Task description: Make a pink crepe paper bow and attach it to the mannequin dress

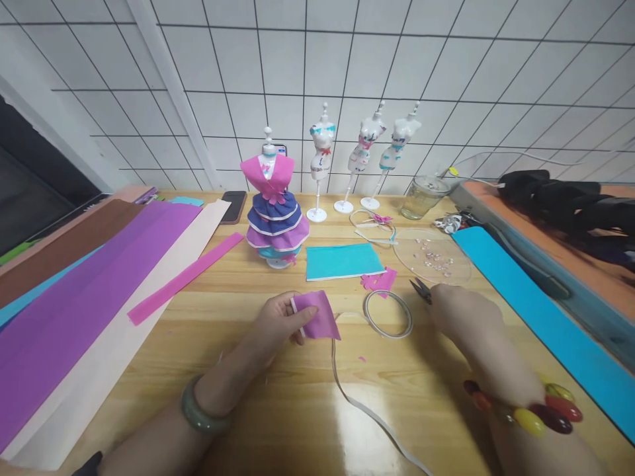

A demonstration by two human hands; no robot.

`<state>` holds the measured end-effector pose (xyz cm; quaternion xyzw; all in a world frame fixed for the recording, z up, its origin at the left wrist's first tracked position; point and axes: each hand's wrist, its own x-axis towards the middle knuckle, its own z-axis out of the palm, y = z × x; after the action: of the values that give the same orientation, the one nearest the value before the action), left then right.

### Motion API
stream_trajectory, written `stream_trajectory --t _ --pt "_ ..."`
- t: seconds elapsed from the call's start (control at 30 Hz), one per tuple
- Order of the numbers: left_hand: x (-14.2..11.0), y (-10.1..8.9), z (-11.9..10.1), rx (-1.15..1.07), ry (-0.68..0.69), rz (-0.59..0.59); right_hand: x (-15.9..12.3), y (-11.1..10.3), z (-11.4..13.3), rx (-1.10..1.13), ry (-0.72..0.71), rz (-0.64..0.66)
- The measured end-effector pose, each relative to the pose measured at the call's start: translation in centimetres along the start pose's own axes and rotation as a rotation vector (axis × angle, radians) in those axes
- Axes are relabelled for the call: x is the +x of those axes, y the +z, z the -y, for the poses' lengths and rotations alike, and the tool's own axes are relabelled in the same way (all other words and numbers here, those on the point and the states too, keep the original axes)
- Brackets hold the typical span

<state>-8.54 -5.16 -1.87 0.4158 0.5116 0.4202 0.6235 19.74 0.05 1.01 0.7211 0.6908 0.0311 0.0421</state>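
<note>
My left hand [278,320] pinches a small purple piece of cloth or crepe paper [321,318], with the thumb on top and a white strip along its left edge. My right hand [466,314] is closed around dark-bladed scissors [421,289]; their tips point up and left, and the handles are hidden in the fist. Between the hands lies a roll of narrow white tape [387,314]. A loose length of white tape [364,408] runs from beside the purple piece down to the near edge. Pink scraps [384,281] rest just behind the roll.
A small dress form in a pink and purple dress [278,228] stands behind my left hand, with several bare white forms [322,149] beside it. A turquoise piece [344,262], a dish of gems [434,256] and a glass jar [421,197] are on the table. Coloured sheets [114,264] cover the left.
</note>
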Motion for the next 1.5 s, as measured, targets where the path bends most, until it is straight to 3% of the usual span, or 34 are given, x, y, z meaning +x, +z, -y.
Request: stream_trajectory --t 0.1,0.17,0.27,0.37,0.4,0.47,0.53,0.6,0.73,1.1,1.5 --pt "-0.3 0.1 -0.4 -0.005 0.007 -0.062 0.0 -0.1 0.7 -0.132 0.044 0.084" --pt "-0.5 0.2 -0.8 -0.052 0.012 -0.083 0.4 -0.3 0.3 -0.096 0.068 0.099" --pt "-0.5 0.3 -0.9 -0.107 0.048 -0.092 0.9 -0.8 -0.4 0.057 0.061 -0.021" --pt "-0.2 0.1 -0.5 -0.091 0.095 -0.102 0.2 -1.8 1.0 0.394 -0.044 -0.163" --pt "-0.2 0.0 -0.3 -0.076 0.102 -0.11 -0.4 -2.1 1.9 0.561 -0.117 -0.128" --pt "-0.1 -0.1 0.0 -0.053 0.103 -0.113 -1.7 -2.7 4.3 0.843 -0.294 0.09" --pt "-0.1 -0.1 0.1 -0.052 0.103 -0.099 -3.0 -3.0 6.3 0.981 -0.408 0.297" --pt "-0.1 -0.1 0.0 -0.05 0.108 -0.09 -3.9 -3.0 7.7 1.051 -0.46 0.406" --pt "-0.3 0.0 -0.1 0.023 0.136 -0.109 -4.3 -2.6 8.3 1.098 -0.44 0.457" --pt "-0.8 0.4 -0.6 0.237 0.164 -0.108 -4.3 -2.4 8.6 1.119 -0.504 0.423" --pt "-1.0 0.6 -0.9 0.212 0.133 -0.048 -4.3 -1.7 8.3 1.073 -0.51 0.426"
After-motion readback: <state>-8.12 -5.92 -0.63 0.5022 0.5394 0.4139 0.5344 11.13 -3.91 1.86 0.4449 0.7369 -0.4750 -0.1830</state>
